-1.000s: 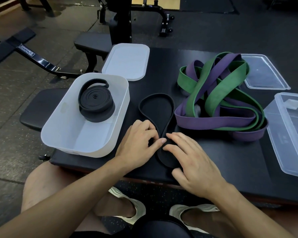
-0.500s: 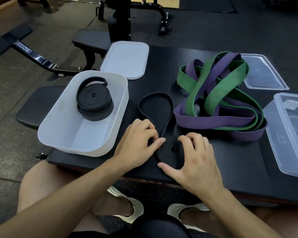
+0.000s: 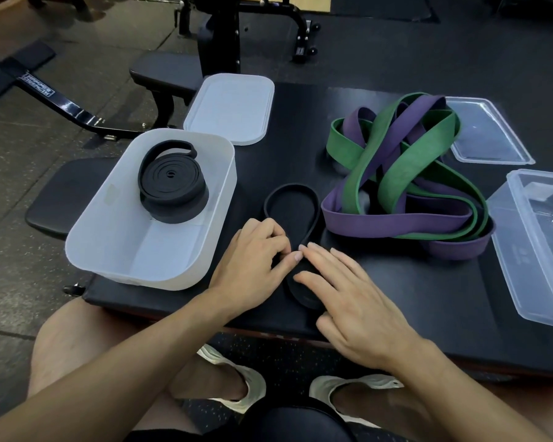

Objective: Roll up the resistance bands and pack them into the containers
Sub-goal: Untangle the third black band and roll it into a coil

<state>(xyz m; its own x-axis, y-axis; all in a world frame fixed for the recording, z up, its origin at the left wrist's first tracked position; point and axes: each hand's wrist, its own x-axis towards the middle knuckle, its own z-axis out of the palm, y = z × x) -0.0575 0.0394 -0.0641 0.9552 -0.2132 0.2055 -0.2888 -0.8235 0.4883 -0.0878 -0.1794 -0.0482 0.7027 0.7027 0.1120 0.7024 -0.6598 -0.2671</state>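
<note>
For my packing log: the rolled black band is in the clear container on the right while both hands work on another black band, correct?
No: the head view shows the rolled black band in the white tub on the left, not the clear container. The left hand and right hand work on another black band.

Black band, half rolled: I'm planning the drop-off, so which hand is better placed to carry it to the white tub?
Probably the left hand: it sits between the black band and the white tub, fingers curled on the band. The right hand lies flat on it, farther away.
</note>
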